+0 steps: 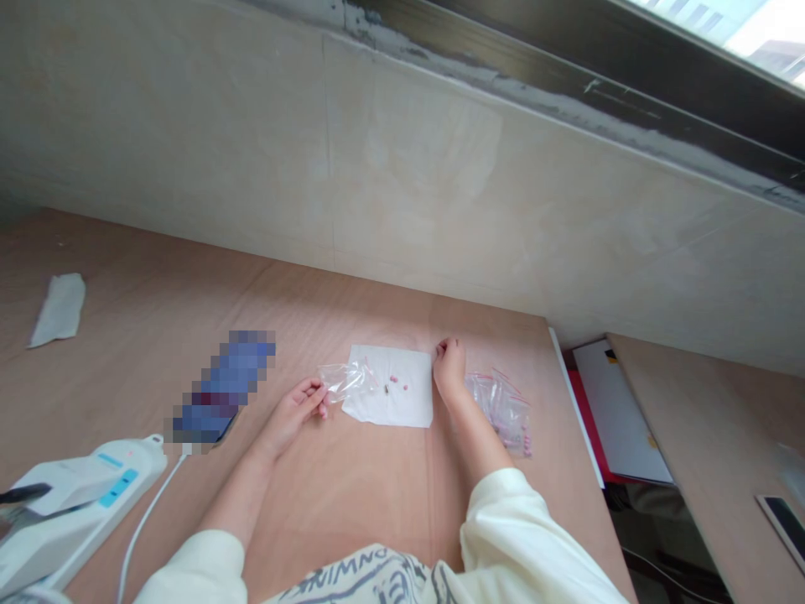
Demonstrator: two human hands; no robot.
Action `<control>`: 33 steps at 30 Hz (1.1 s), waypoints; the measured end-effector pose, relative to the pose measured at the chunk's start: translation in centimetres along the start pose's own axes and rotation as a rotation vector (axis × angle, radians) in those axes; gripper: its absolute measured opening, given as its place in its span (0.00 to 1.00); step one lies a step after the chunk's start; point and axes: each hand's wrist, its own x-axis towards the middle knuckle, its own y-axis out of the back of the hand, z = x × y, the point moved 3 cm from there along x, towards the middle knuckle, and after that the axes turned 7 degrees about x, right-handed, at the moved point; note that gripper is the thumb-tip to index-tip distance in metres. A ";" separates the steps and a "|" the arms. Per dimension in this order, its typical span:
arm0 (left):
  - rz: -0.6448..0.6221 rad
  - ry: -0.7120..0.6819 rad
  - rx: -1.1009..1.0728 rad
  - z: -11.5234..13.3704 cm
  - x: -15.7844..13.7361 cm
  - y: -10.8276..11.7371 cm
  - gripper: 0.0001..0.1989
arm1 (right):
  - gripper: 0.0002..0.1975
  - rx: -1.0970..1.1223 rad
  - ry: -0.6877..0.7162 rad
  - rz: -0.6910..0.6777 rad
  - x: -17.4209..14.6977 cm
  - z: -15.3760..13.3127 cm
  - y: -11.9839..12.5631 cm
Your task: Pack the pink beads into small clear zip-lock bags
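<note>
- Left hand (297, 408): grasping the near end of a clear bag (341, 382) between thumb and fingers, at the left of the paper.
- Bag: lies flat-on and crumpled, its far end overlapping the left part of the paper (408, 409); contents cannot be made out.
- Right hand (450, 367): fingers curled in, just beside the paper's right edge; whether anything is pinched there cannot be told.
- Beads (393, 379): a few, pink, resting on the paper, between the two hands; a small dark piece (386, 389) lies near them.
- Red-striped bags (503, 403): grouped to the right of the right wrist, clear, with pink pieces visible inside near the lower right corner.
- Phone (223, 387): left of the left hand, its screen blurred out; a white cable (149, 508) runs to its lower end.
- Power strip (81, 516): lower left corner of the table (352, 503), near the phone.
- Tissue (59, 309): far left on the table, well apart from both hands.
</note>
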 end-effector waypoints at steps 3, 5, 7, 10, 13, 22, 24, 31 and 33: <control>0.021 0.002 0.001 0.2 0.0 -0.1 0.10 | 0.07 0.088 0.028 0.009 -1.2 -0.8 0.2; 0.028 -0.002 -0.003 0.2 0.0 -0.1 0.10 | 0.06 0.141 0.082 -0.019 -2.3 -1.8 0.0; 0.026 -0.008 -0.017 0.2 -0.1 -0.1 0.10 | 0.05 0.162 0.141 -0.102 -3.7 -2.7 -0.7; 0.034 -0.027 -0.056 0.2 -0.2 0.0 0.10 | 0.04 0.147 0.169 -0.183 -5.3 -3.8 -1.3; 0.063 -0.085 -0.092 0.5 -0.5 -0.3 0.10 | 0.07 0.210 0.115 -0.115 -6.4 -5.1 -0.6; -0.143 -0.130 0.223 1.8 -2.1 -3.7 0.10 | 0.08 0.885 -0.161 -0.329 -8.4 -7.6 0.6; -0.174 -0.095 0.266 2.2 -2.5 -3.7 0.11 | 0.07 0.882 -0.127 -0.339 -8.5 -7.4 1.4; -0.152 -0.178 0.382 5.4 -3.1 -4.9 0.11 | 0.08 0.630 0.037 -0.523 -9.9 -7.5 3.7; -0.177 -0.218 0.458 6.0 -3.2 -5.5 0.10 | 0.08 0.649 0.018 -0.548 -10.3 -7.4 3.9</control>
